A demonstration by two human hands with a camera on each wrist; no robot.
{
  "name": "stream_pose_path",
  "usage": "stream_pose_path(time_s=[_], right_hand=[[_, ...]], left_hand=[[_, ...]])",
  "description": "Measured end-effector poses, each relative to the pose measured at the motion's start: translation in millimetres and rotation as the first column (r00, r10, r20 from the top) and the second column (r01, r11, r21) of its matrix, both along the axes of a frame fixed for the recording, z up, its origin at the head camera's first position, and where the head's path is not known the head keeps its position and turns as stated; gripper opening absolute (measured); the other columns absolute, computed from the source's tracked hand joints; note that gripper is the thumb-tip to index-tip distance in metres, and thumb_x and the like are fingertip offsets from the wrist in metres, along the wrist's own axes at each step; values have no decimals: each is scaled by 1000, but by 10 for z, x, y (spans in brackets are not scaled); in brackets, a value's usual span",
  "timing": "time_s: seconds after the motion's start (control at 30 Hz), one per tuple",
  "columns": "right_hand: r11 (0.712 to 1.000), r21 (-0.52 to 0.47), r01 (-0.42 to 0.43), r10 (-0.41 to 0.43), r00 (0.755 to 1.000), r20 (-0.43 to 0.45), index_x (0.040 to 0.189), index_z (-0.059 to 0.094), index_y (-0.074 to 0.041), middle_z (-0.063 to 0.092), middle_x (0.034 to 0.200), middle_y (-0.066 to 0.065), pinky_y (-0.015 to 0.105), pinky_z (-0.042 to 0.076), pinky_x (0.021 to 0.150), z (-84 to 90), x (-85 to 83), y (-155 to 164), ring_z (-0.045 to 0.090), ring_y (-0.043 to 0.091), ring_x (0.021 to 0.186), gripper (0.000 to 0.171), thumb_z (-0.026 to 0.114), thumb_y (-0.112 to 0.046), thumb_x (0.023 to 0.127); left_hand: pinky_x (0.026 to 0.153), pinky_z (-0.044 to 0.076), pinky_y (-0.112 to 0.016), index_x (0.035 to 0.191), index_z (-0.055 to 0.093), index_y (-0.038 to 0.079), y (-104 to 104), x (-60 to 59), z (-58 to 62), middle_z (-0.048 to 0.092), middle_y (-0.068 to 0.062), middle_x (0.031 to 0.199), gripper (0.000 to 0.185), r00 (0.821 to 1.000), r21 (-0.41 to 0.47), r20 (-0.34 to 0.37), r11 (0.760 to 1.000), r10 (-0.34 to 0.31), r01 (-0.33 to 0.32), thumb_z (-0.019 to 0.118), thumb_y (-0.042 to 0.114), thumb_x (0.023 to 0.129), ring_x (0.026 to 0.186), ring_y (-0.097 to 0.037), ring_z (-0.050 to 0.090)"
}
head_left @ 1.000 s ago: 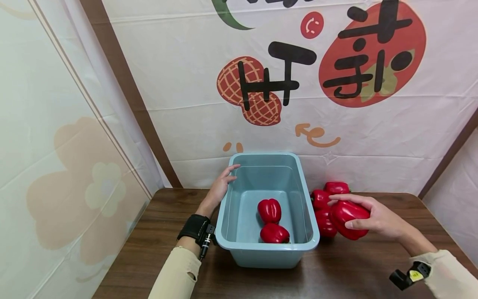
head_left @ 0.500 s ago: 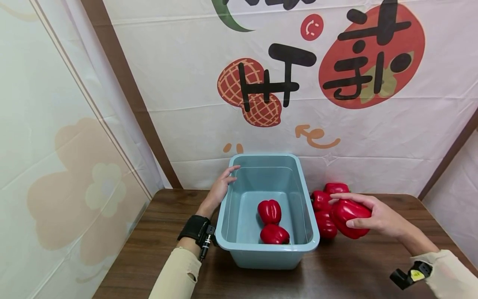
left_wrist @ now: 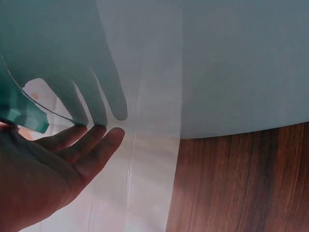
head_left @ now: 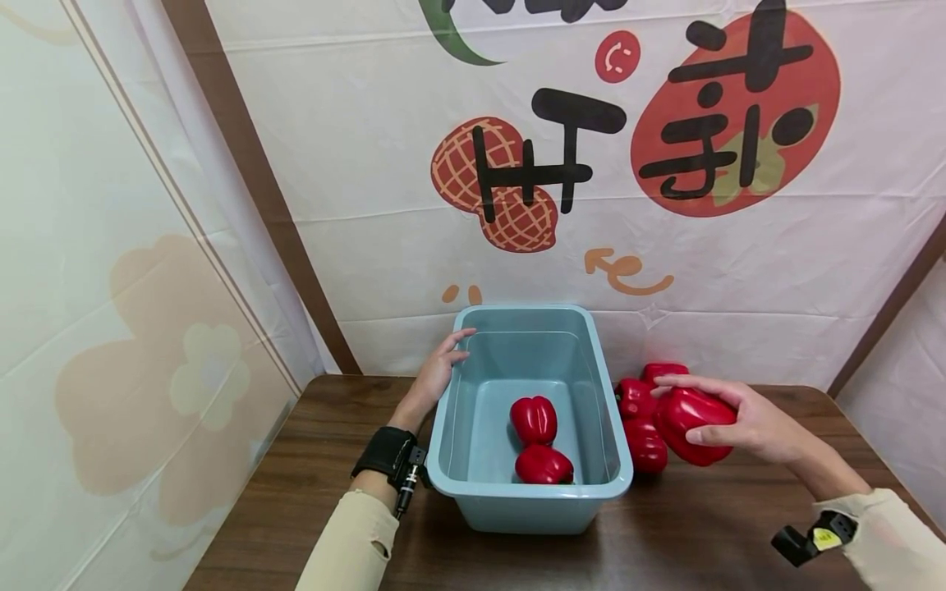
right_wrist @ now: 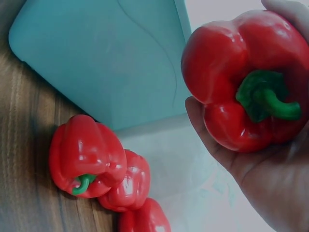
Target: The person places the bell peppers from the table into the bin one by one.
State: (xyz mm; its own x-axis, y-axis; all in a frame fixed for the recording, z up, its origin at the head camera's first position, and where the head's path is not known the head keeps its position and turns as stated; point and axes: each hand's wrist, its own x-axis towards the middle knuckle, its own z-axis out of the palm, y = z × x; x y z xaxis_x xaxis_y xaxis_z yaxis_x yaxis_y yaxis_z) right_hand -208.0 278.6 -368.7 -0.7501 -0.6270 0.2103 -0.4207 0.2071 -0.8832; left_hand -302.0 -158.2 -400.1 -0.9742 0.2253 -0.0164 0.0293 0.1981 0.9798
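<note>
My right hand [head_left: 764, 427] holds a red bell pepper [head_left: 687, 423] between thumb and fingers, right of the light blue plastic basin [head_left: 528, 510]. In the right wrist view this bell pepper [right_wrist: 217, 63] shows its green stem, raised over the others. My left hand [head_left: 434, 373] rests at the basin's left rim. Two of its digits reach over the rim in the head view, while the left wrist view has straight fingers [left_wrist: 99, 152] against the outer wall. Inside the basin lie two red bell peppers, one farther back [head_left: 534, 419] and one nearer [head_left: 544, 465].
Several more red bell peppers, including a near one [head_left: 645, 446] and one at the back [head_left: 665, 371], cluster on the wooden table [head_left: 709, 525] beside the basin's right wall. A printed white cloth [head_left: 369, 246] hangs behind the table, and another cloth [head_left: 148, 328] borders the left.
The right hand has risen very slightly, with the bell pepper still in its hold. The left hand stays at the rim. The whole head view has shifted down a little.
</note>
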Motion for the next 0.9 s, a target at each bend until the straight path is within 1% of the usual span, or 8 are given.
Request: stream_pose_path(time_s=[0.1, 0.23, 0.43, 0.57, 0.7, 0.9], right_hand=[[1000, -1, -6, 6, 1000, -4, 145, 43, -5, 53, 134, -4, 44, 59, 72, 16, -5, -6, 52, 16, 117, 66, 68, -4, 84], [1000, -4, -10, 10, 1000, -7, 144, 45, -6, 52, 134, -3, 45, 59, 72, 35, -7, -16, 53, 16, 117, 65, 68, -3, 84], [1000, -9, -3, 3, 1000, 3, 145, 43, -4, 51, 136, -4, 45, 59, 72, 63, -2, -33, 53, 16, 117, 66, 68, -3, 84], [1000, -8, 6, -6, 1000, 5, 145, 43, -4, 51, 136, -5, 45, 59, 73, 72, -2, -38, 53, 16, 118, 66, 68, -3, 84], [1000, -2, 13, -13, 1000, -4, 145, 43, -5, 51, 136, -6, 45, 59, 72, 82, -5, -45, 52, 15, 117, 67, 69, -4, 83], [1000, -16, -19, 19, 1000, -10, 146, 42, -4, 51, 137, -3, 46, 59, 73, 125, -25, -70, 52, 16, 119, 68, 68, -2, 84]], left_hand=[[102, 40, -57, 152, 36, 18, -5, 3, -2, 14, -10, 164, 48, 1000, -5, -8, 1000, -6, 6, 30, 17, 104, 135, -44, 36], [104, 37, -60, 152, 36, 20, -6, 12, 0, 13, -8, 165, 47, 1000, 5, -5, 1000, -6, 6, 31, 17, 105, 137, -44, 34], [105, 35, -62, 152, 35, 19, -4, 7, -3, 13, -7, 165, 48, 1000, 7, -1, 1000, -6, 6, 31, 17, 104, 138, -44, 33], [105, 36, -61, 153, 35, 18, -6, 3, -4, 13, -8, 165, 48, 1000, 3, -3, 1000, -10, 10, 31, 17, 104, 137, -44, 33], [104, 38, -59, 151, 36, 19, 1, 16, 6, 15, -8, 164, 47, 1000, 3, -7, 1000, -5, 5, 31, 18, 105, 136, -44, 35], [101, 41, -56, 152, 36, 18, 1, 11, 7, 16, -9, 164, 48, 1000, 0, -10, 1000, -4, 4, 31, 17, 104, 135, -44, 36]])
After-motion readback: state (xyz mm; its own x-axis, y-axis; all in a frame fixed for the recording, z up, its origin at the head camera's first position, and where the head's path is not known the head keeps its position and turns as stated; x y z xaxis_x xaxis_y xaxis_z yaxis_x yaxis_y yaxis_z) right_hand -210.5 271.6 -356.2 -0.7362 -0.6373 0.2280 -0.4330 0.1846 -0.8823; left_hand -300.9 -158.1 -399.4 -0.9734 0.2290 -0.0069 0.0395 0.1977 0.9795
